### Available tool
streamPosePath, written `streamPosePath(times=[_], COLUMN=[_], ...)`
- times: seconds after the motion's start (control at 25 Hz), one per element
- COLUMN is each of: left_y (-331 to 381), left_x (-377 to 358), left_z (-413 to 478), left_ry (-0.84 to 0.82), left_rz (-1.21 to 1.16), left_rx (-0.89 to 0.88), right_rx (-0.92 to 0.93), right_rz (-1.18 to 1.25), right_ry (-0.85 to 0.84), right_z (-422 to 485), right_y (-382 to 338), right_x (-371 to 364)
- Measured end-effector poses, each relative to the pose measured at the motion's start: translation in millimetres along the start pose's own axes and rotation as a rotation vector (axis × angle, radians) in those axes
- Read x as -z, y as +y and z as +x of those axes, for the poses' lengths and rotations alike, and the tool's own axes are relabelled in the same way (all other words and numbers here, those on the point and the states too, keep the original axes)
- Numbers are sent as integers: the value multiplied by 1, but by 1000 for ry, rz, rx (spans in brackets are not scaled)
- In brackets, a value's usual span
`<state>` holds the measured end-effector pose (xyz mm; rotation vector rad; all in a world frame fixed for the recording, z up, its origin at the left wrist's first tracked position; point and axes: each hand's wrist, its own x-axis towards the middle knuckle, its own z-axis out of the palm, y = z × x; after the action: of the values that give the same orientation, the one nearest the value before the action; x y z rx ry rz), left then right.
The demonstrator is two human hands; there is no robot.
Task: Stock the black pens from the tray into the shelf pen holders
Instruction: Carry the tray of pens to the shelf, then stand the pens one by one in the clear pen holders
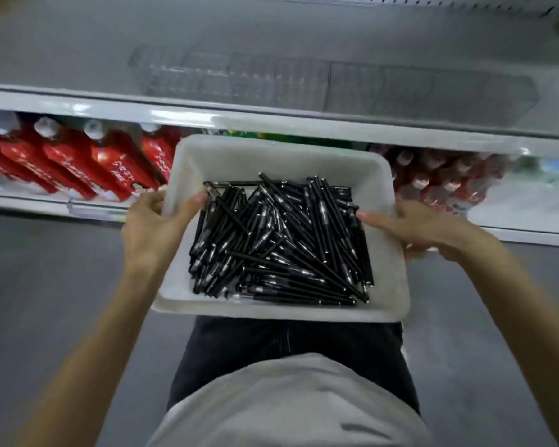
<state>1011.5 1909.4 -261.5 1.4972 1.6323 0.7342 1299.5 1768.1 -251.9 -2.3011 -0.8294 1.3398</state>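
fingers [192,203]: left hand [149,224] and right hand [413,227] both clamped on white tray [271,156] rim | tray: heaped black pens [281,243]

Loose pale grey fabric T-shirt [288,408] creased at the belly, dark charcoal denim trousers [271,343], bare forearms [110,317], bare left hand [152,227] and right hand [417,227].

Your left hand [155,221], right hand [423,227]: forearms extended forward, thumbs over opposite tray [281,312] rims, fingers curled outside.
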Motion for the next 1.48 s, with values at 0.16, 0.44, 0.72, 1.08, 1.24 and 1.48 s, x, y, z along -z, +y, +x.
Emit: streamPosePath(times=[0.16, 0.44, 0.72, 1.08, 1.24, 1.48], left_y=[-4, -2, 17, 11, 15, 16], left_x=[12, 32, 35, 53, 48, 33], left_z=[4, 17, 22, 45, 57, 82], left_ry=[-10, -54, -12, 2, -18, -28], left_rz=[-77, -156, -232, -250, -147, 17], left_rx=[-16, -22, -63, -26, -105, -110], right_rx=[43, 133, 216, 290, 442, 527], right_rz=[-43, 52, -30, 38, 78, -6], right_ry=[92, 294, 496, 674, 954, 623], right_z=[-6, -21, -31, 12, 19, 57], right_y=[-2, -25, -34, -53, -64, -84], right_x=[-15, -18, -16, -56, -66, -69])
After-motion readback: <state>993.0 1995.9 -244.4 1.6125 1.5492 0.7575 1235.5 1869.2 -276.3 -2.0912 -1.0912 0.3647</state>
